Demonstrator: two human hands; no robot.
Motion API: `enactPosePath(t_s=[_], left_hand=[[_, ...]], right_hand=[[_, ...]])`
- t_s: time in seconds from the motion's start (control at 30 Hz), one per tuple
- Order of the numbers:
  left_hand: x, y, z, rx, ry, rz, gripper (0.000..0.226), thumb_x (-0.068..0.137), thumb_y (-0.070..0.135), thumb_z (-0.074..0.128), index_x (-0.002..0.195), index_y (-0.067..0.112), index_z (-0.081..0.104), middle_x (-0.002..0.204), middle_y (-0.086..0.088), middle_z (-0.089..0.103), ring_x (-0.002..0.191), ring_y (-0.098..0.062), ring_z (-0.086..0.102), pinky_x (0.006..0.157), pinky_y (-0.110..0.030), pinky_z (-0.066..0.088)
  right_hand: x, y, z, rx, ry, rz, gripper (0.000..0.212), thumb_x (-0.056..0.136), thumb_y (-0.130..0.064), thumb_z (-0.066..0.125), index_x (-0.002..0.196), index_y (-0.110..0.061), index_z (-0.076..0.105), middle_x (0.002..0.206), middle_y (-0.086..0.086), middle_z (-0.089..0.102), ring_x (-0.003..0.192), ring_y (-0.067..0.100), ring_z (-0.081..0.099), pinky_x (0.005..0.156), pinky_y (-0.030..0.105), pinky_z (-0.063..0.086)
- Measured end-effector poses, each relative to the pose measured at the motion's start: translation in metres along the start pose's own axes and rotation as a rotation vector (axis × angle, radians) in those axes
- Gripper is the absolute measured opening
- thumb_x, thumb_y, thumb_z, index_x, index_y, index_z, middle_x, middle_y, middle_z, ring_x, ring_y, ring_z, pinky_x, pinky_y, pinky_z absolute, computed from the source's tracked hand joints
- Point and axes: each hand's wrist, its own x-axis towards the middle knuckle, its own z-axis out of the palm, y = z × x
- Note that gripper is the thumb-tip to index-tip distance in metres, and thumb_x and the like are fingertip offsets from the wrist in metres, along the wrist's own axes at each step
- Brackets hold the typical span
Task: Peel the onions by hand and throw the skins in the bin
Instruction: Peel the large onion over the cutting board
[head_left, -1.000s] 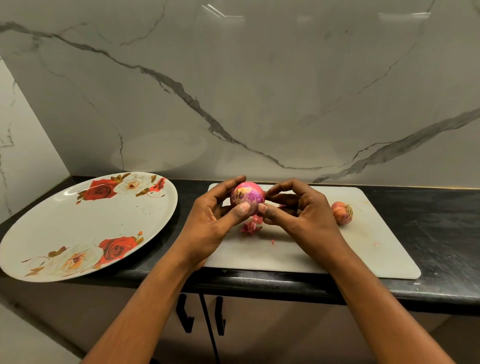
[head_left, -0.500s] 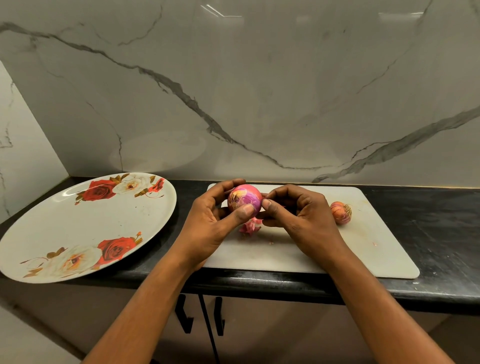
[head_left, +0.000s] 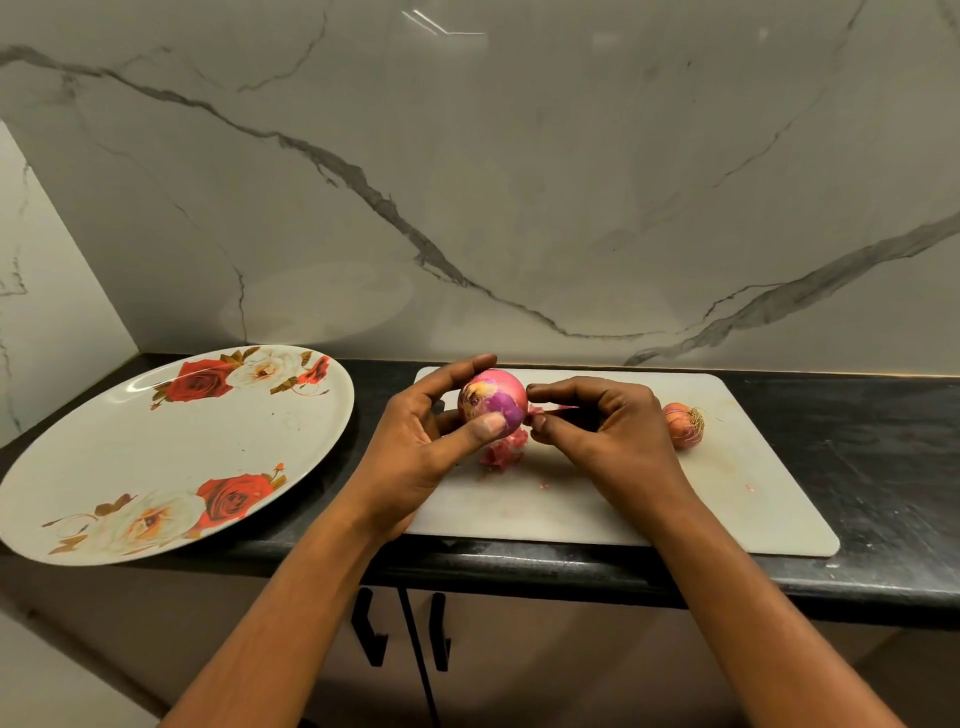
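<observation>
You're mid-peel on the onion (head_left: 493, 400), held just above the cutting board (head_left: 727, 499). L hand (head_left: 415, 447) is gripping it, fingers curled round; R hand (head_left: 602, 431) is pinching a skin strip (head_left: 550, 409). Next you're needing a steady outward pull. Loose skins (head_left: 501, 452) are lying on the board, 2nd onion (head_left: 684, 425) unpeeled. Plate (head_left: 156, 441) is holding nothing; no bin in view.

There are 2 onions: the held onion (head_left: 493, 402) and the second onion (head_left: 684, 423). There are 2 hands, the left hand (head_left: 415, 452) and the right hand (head_left: 608, 431), 1 cutting board (head_left: 623, 509), 1 plate (head_left: 156, 447), 1 pile of skins (head_left: 501, 452) and 1 strip of skin (head_left: 556, 409).
</observation>
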Motion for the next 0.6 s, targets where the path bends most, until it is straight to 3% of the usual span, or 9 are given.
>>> enactPosePath(t_s=[0.17, 0.3, 0.6], left_hand=[[0.0, -0.004, -0.003, 0.042, -0.017, 0.017, 0.062, 0.085, 0.005, 0.083, 0.14, 0.021, 0.063, 0.141, -0.006, 0.062, 0.124, -0.031, 0.067, 0.099, -0.044, 0.059], [0.0, -0.005, -0.003, 0.082, -0.074, 0.018, 0.065, 0.085, -0.007, 0.08, 0.142, 0.019, 0.062, 0.14, -0.003, 0.063, 0.127, -0.031, 0.065, 0.103, -0.051, 0.057], [0.001, -0.005, -0.003, 0.153, -0.105, 0.024, 0.068, 0.084, -0.009, 0.08, 0.143, 0.02, 0.062, 0.144, -0.001, 0.062, 0.13, -0.027, 0.064, 0.104, -0.05, 0.057]], right_hand=[[-0.001, -0.007, 0.001, 0.178, -0.013, 0.092, 0.035, 0.096, -0.011, 0.074, 0.132, -0.014, 0.072, 0.117, 0.008, 0.077, 0.097, 0.021, 0.08, 0.082, 0.04, 0.066], [-0.002, -0.009, 0.002, 0.199, -0.131, 0.158, 0.041, 0.095, -0.013, 0.076, 0.135, -0.015, 0.07, 0.117, 0.009, 0.078, 0.097, 0.024, 0.08, 0.081, 0.045, 0.066], [0.003, 0.002, 0.002, 0.195, -0.162, 0.148, 0.044, 0.091, -0.004, 0.075, 0.134, -0.011, 0.071, 0.122, 0.008, 0.077, 0.112, 0.026, 0.075, 0.092, 0.053, 0.063]])
